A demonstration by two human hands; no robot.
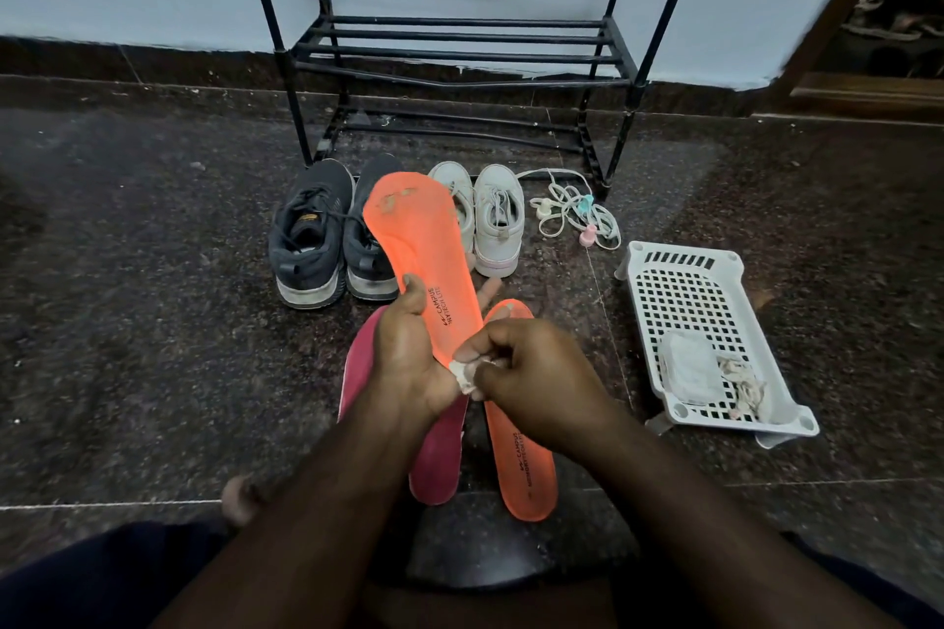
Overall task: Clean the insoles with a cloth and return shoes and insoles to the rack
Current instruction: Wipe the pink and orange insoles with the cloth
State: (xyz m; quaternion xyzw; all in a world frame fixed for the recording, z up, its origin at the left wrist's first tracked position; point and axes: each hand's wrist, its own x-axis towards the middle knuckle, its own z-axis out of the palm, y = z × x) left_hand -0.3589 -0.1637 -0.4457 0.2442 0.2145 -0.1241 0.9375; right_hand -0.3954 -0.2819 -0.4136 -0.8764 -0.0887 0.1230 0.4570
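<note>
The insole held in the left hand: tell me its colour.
Bright orange insole, with dark printed lettering near the heel and worn pale patches at the toe; head view.

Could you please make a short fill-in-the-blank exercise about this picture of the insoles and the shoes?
1. The left hand holds up an insole whose colour is ____.
2. The right hand pinches a small white ____ against that insole's heel.
3. The dark shoes and the white shoes stand on the ____, in front of the black rack.
4. The white basket lies on the ____ side of the person.

Missing words: orange; cloth; floor; right
</note>
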